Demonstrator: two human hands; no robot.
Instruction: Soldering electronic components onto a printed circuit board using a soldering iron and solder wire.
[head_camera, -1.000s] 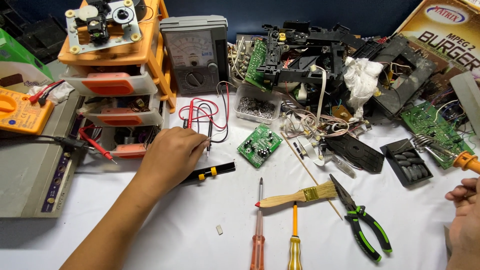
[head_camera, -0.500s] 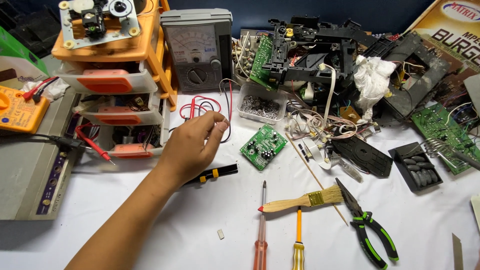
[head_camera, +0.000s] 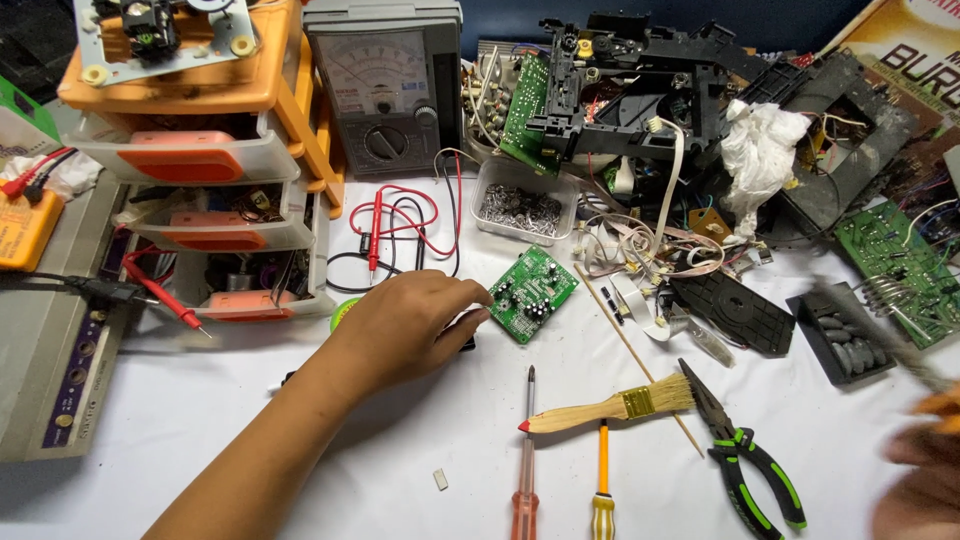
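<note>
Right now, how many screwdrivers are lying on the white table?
2. A red-handled screwdriver lies at the bottom centre, and a yellow-handled screwdriver lies just to its right, below the paintbrush. Others may be hidden in the clutter beyond the left hand.

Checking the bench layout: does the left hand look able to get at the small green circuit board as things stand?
Probably yes. The left hand has its fingertips right at the edge of the circuit board, which lies flat on the white table with nothing on top; whether they touch is unclear.
</note>
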